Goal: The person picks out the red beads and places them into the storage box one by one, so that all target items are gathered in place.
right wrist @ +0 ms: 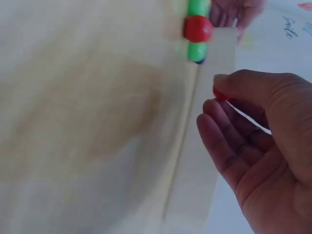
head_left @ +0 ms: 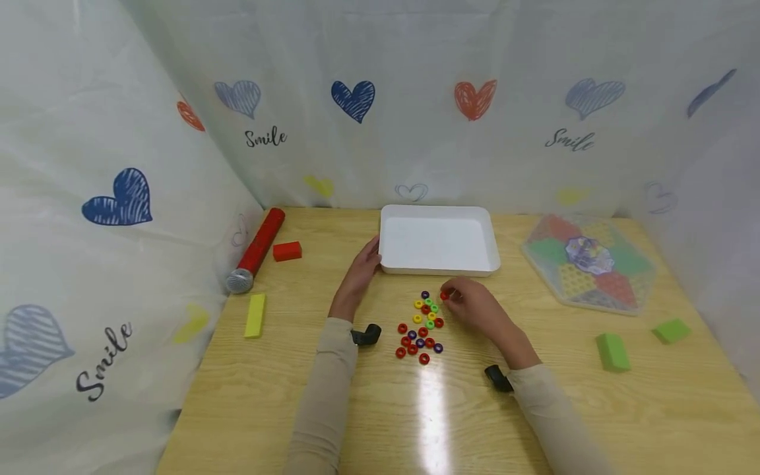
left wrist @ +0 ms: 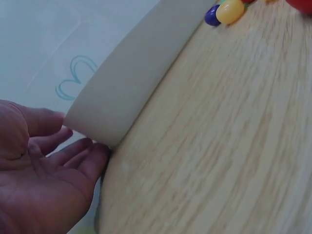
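Our right grip (head_left: 477, 309) is narrow in the head view, pinching a red ring (head_left: 444, 296) just right of the scattered rings (head_left: 425, 309) and in front of the white tray (head_left: 439, 239). We hold that tray by its near left corner with our left grip (head_left: 358, 272). On the worktop (head_left: 237, 396), we see a red tube (head_left: 264, 240), a red block (head_left: 287, 251) and a yellow block (head_left: 255, 315) at left; at right lie a clear case (head_left: 558, 254) and two green blocks (head_left: 613, 351).

From the left wrist, we see our thumb at the tray's rim and our fingertips at its base, with a few rings near the tray's wall.

From the right wrist, we see the red ring between thumb and forefinger, partly hidden, beside the tray's wall; the rings beyond are blurred.
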Demonstrator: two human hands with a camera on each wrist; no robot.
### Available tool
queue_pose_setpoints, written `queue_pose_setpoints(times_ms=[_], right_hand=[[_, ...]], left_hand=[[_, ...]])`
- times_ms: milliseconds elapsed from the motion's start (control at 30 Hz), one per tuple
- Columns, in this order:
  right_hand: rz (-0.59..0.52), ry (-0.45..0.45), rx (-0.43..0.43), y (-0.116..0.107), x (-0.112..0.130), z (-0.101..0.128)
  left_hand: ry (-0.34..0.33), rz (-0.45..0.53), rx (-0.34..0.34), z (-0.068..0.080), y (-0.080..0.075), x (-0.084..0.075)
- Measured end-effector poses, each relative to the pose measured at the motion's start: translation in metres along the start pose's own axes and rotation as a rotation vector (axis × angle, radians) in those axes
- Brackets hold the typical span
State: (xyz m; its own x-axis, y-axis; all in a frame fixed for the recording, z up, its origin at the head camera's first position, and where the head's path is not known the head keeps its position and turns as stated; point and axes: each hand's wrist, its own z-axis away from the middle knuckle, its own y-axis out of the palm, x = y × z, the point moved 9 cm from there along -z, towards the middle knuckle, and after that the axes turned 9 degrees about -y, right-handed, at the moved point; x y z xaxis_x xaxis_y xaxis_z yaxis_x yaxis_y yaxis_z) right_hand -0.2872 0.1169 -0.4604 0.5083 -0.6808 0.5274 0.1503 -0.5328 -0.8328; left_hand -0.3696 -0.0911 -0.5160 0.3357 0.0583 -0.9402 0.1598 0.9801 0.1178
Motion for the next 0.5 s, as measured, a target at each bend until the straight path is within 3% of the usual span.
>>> queue_pose_setpoints(times_ms=[267,500], right_hand=[[-0.063,-0.067,-0.034,-0.027,0.0,-0.05],[-0.074,-0.05,0.042,-0.024,0.003,-0.107]], left_hand=[[0.079,0.04,0.072,-0.003,0.0,-0.001],[0.103,0.04,0.086,-0.001,-0.002,0.002]])
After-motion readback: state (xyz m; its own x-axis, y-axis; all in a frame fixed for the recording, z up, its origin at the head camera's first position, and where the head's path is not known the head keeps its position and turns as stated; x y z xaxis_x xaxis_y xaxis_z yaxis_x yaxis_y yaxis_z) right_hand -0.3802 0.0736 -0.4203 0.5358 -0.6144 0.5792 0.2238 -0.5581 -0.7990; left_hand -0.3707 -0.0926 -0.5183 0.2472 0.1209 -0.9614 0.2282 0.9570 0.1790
